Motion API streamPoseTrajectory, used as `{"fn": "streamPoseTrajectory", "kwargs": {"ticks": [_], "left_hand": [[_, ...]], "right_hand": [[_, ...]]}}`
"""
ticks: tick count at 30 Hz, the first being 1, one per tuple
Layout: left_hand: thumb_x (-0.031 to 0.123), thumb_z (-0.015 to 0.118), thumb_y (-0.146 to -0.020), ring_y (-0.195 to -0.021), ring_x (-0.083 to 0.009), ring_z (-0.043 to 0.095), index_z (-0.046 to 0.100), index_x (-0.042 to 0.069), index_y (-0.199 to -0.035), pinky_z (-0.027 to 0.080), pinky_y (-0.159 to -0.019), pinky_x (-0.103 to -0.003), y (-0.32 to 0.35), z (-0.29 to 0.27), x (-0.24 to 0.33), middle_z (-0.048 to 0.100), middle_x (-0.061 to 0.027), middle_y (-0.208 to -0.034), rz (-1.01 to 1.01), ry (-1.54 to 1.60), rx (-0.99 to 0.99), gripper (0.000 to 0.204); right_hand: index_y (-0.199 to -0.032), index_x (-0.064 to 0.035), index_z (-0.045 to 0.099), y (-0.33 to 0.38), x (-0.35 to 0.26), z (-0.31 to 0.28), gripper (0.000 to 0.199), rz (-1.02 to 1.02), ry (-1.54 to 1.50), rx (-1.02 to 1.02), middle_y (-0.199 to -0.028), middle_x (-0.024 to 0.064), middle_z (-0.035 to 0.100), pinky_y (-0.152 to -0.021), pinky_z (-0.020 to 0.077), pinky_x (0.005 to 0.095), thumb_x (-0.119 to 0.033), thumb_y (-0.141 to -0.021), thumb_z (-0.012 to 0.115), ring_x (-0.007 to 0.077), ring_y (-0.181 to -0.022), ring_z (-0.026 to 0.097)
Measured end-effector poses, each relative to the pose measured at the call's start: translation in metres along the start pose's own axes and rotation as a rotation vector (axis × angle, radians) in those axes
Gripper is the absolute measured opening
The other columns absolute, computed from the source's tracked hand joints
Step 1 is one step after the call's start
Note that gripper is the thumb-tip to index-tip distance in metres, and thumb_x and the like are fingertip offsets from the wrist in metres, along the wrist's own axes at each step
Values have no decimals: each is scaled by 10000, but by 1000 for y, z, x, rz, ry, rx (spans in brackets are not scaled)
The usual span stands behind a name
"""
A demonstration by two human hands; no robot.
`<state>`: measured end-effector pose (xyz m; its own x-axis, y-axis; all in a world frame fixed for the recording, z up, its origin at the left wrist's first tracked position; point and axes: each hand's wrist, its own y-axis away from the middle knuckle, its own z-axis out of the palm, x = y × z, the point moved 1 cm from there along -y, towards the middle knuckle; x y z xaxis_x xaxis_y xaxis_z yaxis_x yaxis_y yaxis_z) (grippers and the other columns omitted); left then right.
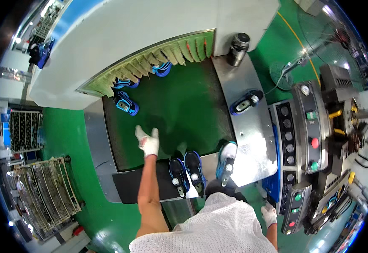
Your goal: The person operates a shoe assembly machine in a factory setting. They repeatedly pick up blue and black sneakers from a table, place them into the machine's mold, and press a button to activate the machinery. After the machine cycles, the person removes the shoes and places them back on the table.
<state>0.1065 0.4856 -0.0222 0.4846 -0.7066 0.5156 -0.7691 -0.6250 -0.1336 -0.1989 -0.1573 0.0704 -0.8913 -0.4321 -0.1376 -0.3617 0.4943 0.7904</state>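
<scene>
My left hand [148,142], in a white glove, reaches over the green conveyor belt [184,105] with its fingers spread and nothing in them. Beyond it lies a black and blue shoe [126,104] on the belt. Two more blue shoes, one at the left [127,83] and one further right [162,69], are partly under the fringed curtain. Close to my left forearm, two black shoes [178,175] [195,170] rest side by side at the near edge. My right hand [269,214], also gloved, is low beside the machine; its fingers are too small and blurred to read.
A white and teal shoe [226,162] sits at the near right corner. On the right metal ledge [251,135] are another black shoe [246,102] and a steel flask [238,48]. Button panels [312,130] flank the right. A wire rack [47,196] stands left, a fan [289,63] far right.
</scene>
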Motion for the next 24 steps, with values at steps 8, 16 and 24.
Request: {"fn": "streamPoseTrajectory", "kwargs": {"ticks": [8,16,24], "left_hand": [[188,729,-868,-1440,-411,382,335,38,-1560,341,-1189,-448,-222,-18,-55,394,-263,-1542,81,-27,-66,809],[159,663,-933,-1246,-371,550,596,69,-1343,440,-1065,-447,-204,-7,-42,554,-195,-1346,197,-73,-58,425],[228,719,-939,-952,-316,647,687,62,-1060,514,-836,-407,-38,-7,57,654,-136,-1030,472,-45,-204,208]], "right_hand": [[-1353,-29,615,-2,-16,-31,565,156,71,12,-1019,102,709,-679,597,352,-273,-850,703,177,-801,698],[-1349,-5,607,-12,-87,-16,547,-66,30,18,-1171,149,711,-883,562,374,-290,-893,710,233,-1034,697],[-1369,23,557,7,-223,21,578,-519,122,-99,-1327,202,660,-1054,484,370,-309,-921,706,307,-1252,631]]}}
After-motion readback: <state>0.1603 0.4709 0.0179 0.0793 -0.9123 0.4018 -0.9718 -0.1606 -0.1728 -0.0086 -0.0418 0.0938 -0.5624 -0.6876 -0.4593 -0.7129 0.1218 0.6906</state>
